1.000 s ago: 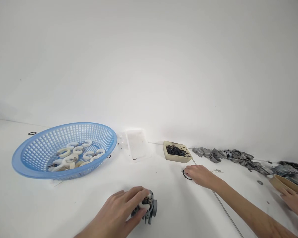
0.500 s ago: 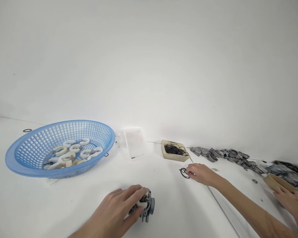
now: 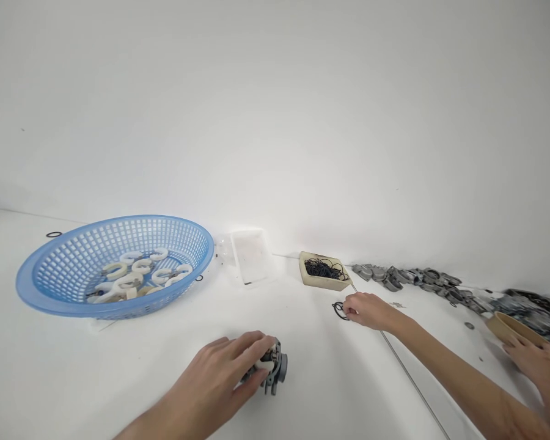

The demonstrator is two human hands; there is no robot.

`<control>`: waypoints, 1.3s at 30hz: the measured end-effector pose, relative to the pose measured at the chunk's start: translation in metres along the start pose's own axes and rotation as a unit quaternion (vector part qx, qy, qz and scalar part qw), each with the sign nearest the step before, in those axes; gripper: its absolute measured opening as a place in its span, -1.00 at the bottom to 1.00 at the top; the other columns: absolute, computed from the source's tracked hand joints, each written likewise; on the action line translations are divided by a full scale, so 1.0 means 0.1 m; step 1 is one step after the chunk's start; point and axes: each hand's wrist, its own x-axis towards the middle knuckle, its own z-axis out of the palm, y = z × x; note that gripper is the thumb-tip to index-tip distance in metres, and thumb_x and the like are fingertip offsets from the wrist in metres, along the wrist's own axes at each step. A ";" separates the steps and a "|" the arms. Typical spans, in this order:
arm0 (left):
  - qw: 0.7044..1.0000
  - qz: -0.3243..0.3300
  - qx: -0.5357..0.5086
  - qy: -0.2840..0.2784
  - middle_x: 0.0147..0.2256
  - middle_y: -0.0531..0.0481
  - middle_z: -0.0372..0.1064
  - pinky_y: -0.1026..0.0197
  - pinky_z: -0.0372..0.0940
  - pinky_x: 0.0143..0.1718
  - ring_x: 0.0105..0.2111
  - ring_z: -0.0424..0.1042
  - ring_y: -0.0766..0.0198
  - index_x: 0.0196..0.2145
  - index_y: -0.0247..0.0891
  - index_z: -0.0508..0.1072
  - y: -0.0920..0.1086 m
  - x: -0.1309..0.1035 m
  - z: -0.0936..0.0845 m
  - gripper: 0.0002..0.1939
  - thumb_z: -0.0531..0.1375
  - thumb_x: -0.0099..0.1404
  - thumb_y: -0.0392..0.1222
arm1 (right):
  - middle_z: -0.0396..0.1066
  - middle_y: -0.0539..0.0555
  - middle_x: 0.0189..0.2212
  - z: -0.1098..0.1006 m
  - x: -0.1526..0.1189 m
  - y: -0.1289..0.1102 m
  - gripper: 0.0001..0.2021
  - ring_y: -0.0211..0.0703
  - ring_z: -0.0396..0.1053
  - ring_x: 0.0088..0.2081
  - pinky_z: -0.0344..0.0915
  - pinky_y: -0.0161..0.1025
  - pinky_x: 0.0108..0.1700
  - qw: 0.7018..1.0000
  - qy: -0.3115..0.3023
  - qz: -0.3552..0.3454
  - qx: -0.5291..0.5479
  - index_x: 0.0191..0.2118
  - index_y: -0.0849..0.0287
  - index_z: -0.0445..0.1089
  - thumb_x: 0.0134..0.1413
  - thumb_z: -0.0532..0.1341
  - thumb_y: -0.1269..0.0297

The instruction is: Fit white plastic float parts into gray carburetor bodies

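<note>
My left hand (image 3: 229,373) is wrapped round a grey metal carburetor (image 3: 278,365) with a white plastic part inside, low at the centre of the head view. The carburetor rests on the white table, partly covered by the fingers. To the right, my right hand (image 3: 366,310) has its fingertips pinched together at the edge of black rubber rings (image 3: 337,310) lying on the table. How much of the rings lies between the fingertips is hidden. Just behind that hand stands a cream tray (image 3: 321,282) full of tangled black rings.
A blue basket (image 3: 41,293) at the left holds several white plastic floats. Behind the middle sits a white tray (image 3: 254,256). Grey metal covers (image 3: 433,280) line the back right. Another person's hand (image 3: 531,360) touches a tan container (image 3: 508,327). A thin rod (image 3: 412,382) lies under my right arm.
The whole view has shifted slightly, so things sit a little higher. Both hands keep about the same places, and my right fingertips are drawn closer together at the rings.
</note>
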 end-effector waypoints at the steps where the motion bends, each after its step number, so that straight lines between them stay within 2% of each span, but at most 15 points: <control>1: 1.000 -0.001 0.000 -0.001 0.13 -0.03 0.52 0.12 0.53 -0.16 -0.15 0.65 0.12 0.30 -0.02 0.27 0.00 0.00 0.00 -0.64 0.03 0.61 -0.14 | 0.43 0.12 -0.35 0.00 0.00 0.00 -0.78 -0.08 0.38 -0.28 0.10 -0.28 -0.27 1.000 -0.003 0.001 0.005 -0.35 0.15 0.47 0.29 0.12 0.37; 10: 1.000 -0.014 0.011 -0.016 0.16 0.00 0.50 0.12 0.50 -0.17 -0.15 0.64 0.13 0.31 0.02 0.24 0.00 0.00 0.00 -0.64 -0.01 0.63 -0.09 | 0.40 0.09 -0.39 0.04 0.11 0.05 -0.82 -0.15 0.34 -0.35 0.05 -0.30 -0.32 0.999 -0.028 0.020 0.039 -0.38 0.18 0.40 0.25 0.13 0.37; 15: 1.000 -0.006 0.011 -0.015 0.15 -0.02 0.50 0.11 0.49 -0.21 -0.17 0.64 0.13 0.30 -0.01 0.23 0.01 0.02 -0.02 -0.65 -0.03 0.64 -0.09 | 0.40 0.09 -0.36 0.06 0.11 0.07 -0.84 -0.15 0.33 -0.33 0.04 -0.30 -0.31 0.999 -0.026 -0.002 0.043 -0.37 0.17 0.38 0.26 0.13 0.33; 24: 1.000 0.002 0.014 -0.011 0.14 -0.02 0.50 0.10 0.50 -0.21 -0.21 0.64 0.14 0.29 -0.02 0.24 0.00 0.02 -0.02 -0.66 -0.03 0.64 -0.10 | 0.32 0.06 -0.43 0.04 0.09 0.06 -0.76 -0.19 0.21 -0.39 0.00 -0.30 -0.32 0.999 -0.022 -0.026 0.031 -0.39 0.17 0.32 0.32 0.13 0.24; 33: 1.000 0.001 0.014 -0.020 0.13 -0.01 0.49 0.13 0.47 -0.21 -0.21 0.63 0.16 0.28 -0.01 0.23 0.01 0.02 -0.04 -0.67 -0.02 0.63 -0.12 | 0.32 0.02 -0.40 0.08 0.13 0.06 -0.66 -0.23 0.22 -0.39 0.19 -0.28 -0.25 0.999 -0.043 0.006 0.009 -0.30 0.22 0.37 0.43 0.17 0.05; 39: 0.999 0.001 0.014 -0.029 0.13 -0.02 0.49 0.12 0.46 -0.20 -0.21 0.63 0.15 0.29 -0.01 0.21 0.03 0.04 -0.07 -0.66 -0.02 0.63 -0.14 | 0.37 0.03 -0.32 0.10 0.19 0.09 -0.70 -0.24 0.26 -0.38 0.25 -0.27 -0.24 0.996 -0.066 0.052 0.003 -0.25 0.25 0.40 0.46 0.16 0.12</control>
